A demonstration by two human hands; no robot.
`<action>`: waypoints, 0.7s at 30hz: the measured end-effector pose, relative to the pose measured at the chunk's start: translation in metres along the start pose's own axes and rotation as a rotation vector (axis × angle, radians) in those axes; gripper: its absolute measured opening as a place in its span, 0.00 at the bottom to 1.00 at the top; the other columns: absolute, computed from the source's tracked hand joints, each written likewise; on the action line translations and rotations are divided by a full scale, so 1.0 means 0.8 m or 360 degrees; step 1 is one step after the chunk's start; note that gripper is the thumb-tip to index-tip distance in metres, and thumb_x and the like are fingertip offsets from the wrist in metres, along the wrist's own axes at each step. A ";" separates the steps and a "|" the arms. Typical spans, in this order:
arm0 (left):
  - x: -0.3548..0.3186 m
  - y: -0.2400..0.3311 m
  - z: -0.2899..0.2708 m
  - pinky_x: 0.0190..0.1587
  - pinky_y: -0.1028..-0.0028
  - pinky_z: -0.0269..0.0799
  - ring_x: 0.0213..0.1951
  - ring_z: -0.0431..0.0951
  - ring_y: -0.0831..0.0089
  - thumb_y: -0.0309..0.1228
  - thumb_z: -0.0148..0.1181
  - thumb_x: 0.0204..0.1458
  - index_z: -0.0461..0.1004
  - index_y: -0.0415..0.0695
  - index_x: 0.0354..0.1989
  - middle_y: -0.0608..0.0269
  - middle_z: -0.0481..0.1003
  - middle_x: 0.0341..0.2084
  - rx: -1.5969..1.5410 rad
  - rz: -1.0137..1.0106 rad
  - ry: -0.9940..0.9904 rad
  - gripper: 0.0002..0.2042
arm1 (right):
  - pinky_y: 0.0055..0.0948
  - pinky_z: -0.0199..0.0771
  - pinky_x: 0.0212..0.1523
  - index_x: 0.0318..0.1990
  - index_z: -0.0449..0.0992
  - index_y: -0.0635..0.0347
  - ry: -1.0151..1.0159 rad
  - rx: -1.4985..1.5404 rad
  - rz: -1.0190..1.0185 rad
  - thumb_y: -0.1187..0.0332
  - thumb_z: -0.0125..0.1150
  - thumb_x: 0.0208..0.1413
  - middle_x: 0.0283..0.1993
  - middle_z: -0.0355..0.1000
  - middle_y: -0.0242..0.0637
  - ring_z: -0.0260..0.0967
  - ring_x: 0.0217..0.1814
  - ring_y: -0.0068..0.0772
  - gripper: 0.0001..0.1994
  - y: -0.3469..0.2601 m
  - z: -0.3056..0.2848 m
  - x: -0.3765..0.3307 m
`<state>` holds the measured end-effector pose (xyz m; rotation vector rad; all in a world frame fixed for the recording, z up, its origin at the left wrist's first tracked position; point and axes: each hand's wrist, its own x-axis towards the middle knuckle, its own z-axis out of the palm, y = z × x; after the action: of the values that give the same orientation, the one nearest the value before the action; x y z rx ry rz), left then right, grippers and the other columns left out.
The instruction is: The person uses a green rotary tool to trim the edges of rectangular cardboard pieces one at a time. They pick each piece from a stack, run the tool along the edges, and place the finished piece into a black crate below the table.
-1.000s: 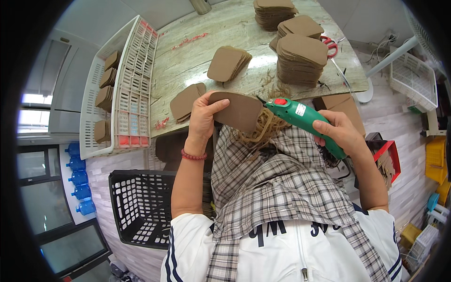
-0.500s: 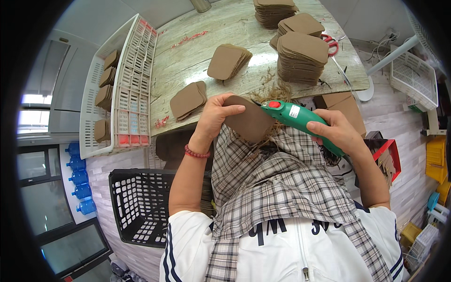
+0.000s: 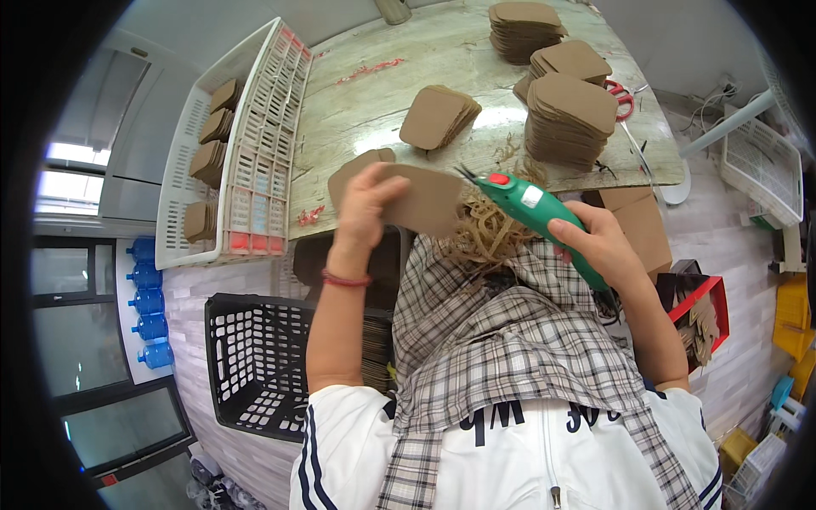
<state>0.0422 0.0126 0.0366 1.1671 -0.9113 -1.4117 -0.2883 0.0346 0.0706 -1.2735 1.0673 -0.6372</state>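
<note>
Left of centre in the frame, the person's left hand [image 3: 365, 208] has its fingers folded over the left end of a brown piece [image 3: 425, 200], so it's a closed grip. That hand is pretty blurred, so I can't tell which finger does what. The forearm comes up from the bottom of the frame almost straight, with a beaded red bracelet [image 3: 346, 279] at the wrist. Right of centre, the right hand [image 3: 591, 242] is wrapped around a green cutter [image 3: 540, 208], thumb along the top, elbow bent out toward the right. The cutter slants up and left, with its dark pointed tips just beside the piece's upper right corner; no idea from here if they touch.

The piece is flat, thin and matte, with rounded corners. Under it, mid-frame, there's a tangle of stringy tan trimmings [image 3: 489, 225] on the lap, over a soft, creased plaid apron [image 3: 518, 340]. The table [image 3: 357, 110] up top has a pale, streaky wood-grain look. Similar pieces sit there: a chunky layered stack [image 3: 569, 119] at the upper right with red-handled scissors [image 3: 625, 102] next to it, and a fanned pile [image 3: 438, 117] nearer the middle. White slotted plastic crate [image 3: 259, 153] at upper left, black one [image 3: 255, 357] at lower left.
</note>
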 end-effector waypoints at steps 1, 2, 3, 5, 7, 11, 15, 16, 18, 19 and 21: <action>0.007 0.002 -0.028 0.43 0.75 0.72 0.36 0.77 0.74 0.22 0.60 0.50 0.73 0.37 0.42 0.62 0.77 0.35 -0.0072 0.0091 0.0163 0.11 | 0.21 0.65 0.25 0.34 0.73 0.67 0.0036 0.0010 0.0015 0.58 0.60 0.56 0.23 0.68 0.30 0.64 0.23 0.18 0.17 0.005 -0.006 -0.003; 0.013 0.001 -0.062 0.43 0.74 0.73 0.37 0.77 0.73 0.21 0.59 0.50 0.72 0.37 0.44 0.61 0.77 0.36 -0.0139 0.0184 0.0333 0.12 | 0.21 0.65 0.25 0.34 0.73 0.67 0.0062 0.0026 0.0027 0.58 0.60 0.56 0.23 0.68 0.30 0.64 0.23 0.18 0.17 0.011 -0.012 -0.006; 0.022 -0.007 -0.099 0.44 0.73 0.72 0.39 0.77 0.71 0.22 0.60 0.51 0.71 0.37 0.46 0.60 0.77 0.38 -0.0131 0.0223 0.0425 0.13 | 0.21 0.66 0.25 0.34 0.73 0.67 0.0058 -0.0019 0.0058 0.59 0.60 0.56 0.23 0.67 0.30 0.64 0.24 0.18 0.16 0.013 -0.016 -0.008; 0.039 -0.034 -0.155 0.49 0.68 0.70 0.45 0.74 0.67 0.25 0.61 0.51 0.70 0.36 0.49 0.56 0.75 0.42 0.0294 0.0334 0.0715 0.17 | 0.21 0.66 0.26 0.34 0.73 0.67 0.0046 -0.0021 0.0079 0.59 0.60 0.56 0.23 0.67 0.30 0.64 0.24 0.18 0.16 0.019 -0.017 -0.012; 0.059 -0.057 -0.181 0.55 0.62 0.65 0.53 0.69 0.62 0.29 0.63 0.50 0.69 0.36 0.52 0.52 0.72 0.48 0.1128 0.0467 0.1073 0.21 | 0.21 0.67 0.26 0.35 0.73 0.67 0.0065 0.0029 0.0111 0.59 0.60 0.56 0.24 0.68 0.30 0.64 0.24 0.18 0.15 0.025 -0.017 -0.016; 0.084 -0.047 -0.080 0.64 0.52 0.45 0.64 0.52 0.52 0.40 0.63 0.49 0.66 0.38 0.56 0.46 0.60 0.59 0.2360 0.1056 0.1120 0.28 | 0.21 0.68 0.26 0.37 0.74 0.67 0.0128 0.0066 0.0110 0.58 0.60 0.57 0.26 0.68 0.31 0.65 0.26 0.18 0.16 0.041 -0.021 -0.022; 0.131 -0.054 -0.005 0.66 0.48 0.36 0.67 0.46 0.49 0.46 0.61 0.47 0.67 0.38 0.55 0.45 0.59 0.60 0.2344 0.0775 0.0806 0.31 | 0.21 0.68 0.27 0.39 0.74 0.68 0.0139 -0.0014 0.0102 0.59 0.60 0.56 0.26 0.69 0.30 0.65 0.26 0.18 0.17 0.036 -0.015 -0.024; 0.136 -0.051 0.006 0.66 0.47 0.35 0.67 0.46 0.50 0.47 0.62 0.46 0.68 0.38 0.55 0.46 0.60 0.60 0.2333 0.0608 0.0756 0.31 | 0.22 0.68 0.27 0.40 0.74 0.68 0.0133 -0.0010 0.0096 0.59 0.60 0.56 0.26 0.69 0.30 0.65 0.26 0.18 0.17 0.037 -0.015 -0.024; 0.143 -0.049 0.019 0.66 0.47 0.35 0.67 0.46 0.50 0.46 0.64 0.45 0.69 0.38 0.53 0.46 0.60 0.60 0.2266 0.0475 0.0723 0.30 | 0.22 0.68 0.27 0.40 0.74 0.68 0.0139 0.0007 0.0090 0.59 0.60 0.56 0.26 0.69 0.30 0.65 0.26 0.18 0.17 0.045 -0.014 -0.026; 0.143 -0.051 0.021 0.66 0.47 0.35 0.67 0.45 0.50 0.46 0.64 0.44 0.70 0.38 0.53 0.46 0.60 0.60 0.2213 0.0504 0.0753 0.30 | 0.22 0.68 0.27 0.40 0.74 0.68 0.0163 0.0038 0.0099 0.59 0.61 0.56 0.26 0.69 0.31 0.65 0.26 0.18 0.17 0.047 -0.014 -0.027; 0.141 -0.063 0.027 0.65 0.47 0.39 0.66 0.49 0.50 0.40 0.68 0.41 0.71 0.39 0.47 0.48 0.63 0.56 0.2101 0.0807 0.0940 0.25 | 0.22 0.68 0.27 0.39 0.74 0.68 0.0174 0.0029 0.0088 0.59 0.61 0.56 0.25 0.68 0.31 0.65 0.25 0.18 0.17 0.051 -0.016 -0.027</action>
<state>0.0109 -0.0914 -0.0269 1.9233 -1.5717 0.1372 -0.3152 0.0568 0.0380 -1.2003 1.1801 -0.6790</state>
